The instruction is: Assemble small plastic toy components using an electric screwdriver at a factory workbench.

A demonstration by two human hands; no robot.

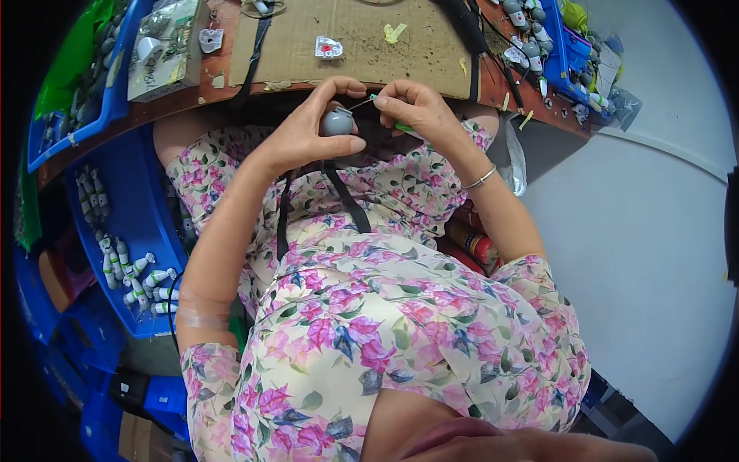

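Left hand [302, 131] curled, grip closed round a smooth grey rounded plastic piece [337, 123], held above the lap just short of the table's near edge. Right hand [422, 112] just to its right, grip pinched narrow on a thin wire with a small green end [374, 98]; wire seems to reach toward the piece, join too small to tell. Green slim object [404, 128] under the right grip, kind unclear. Risks, my guess: too hard a pull could strain the wire or work it loose; a rounded, slick-looking piece could turn in a loose left grip and drop to the lap. Beyond both grips, red-brown table [219, 81] carrying a brown cardboard sheet [296, 46] strewn with dark crumbs, on it a small white plastic part with a red spot [329, 48]. Left of the left grip, a white box of small bits [163, 81]; nearer the body, a blue plastic tray [158, 212] with white-and-grey green-banded pieces [138, 269]. Right of the right grip, more grey-and-white pieces [531, 48] by a blue bin; pale grey floor [631, 231] past the table.
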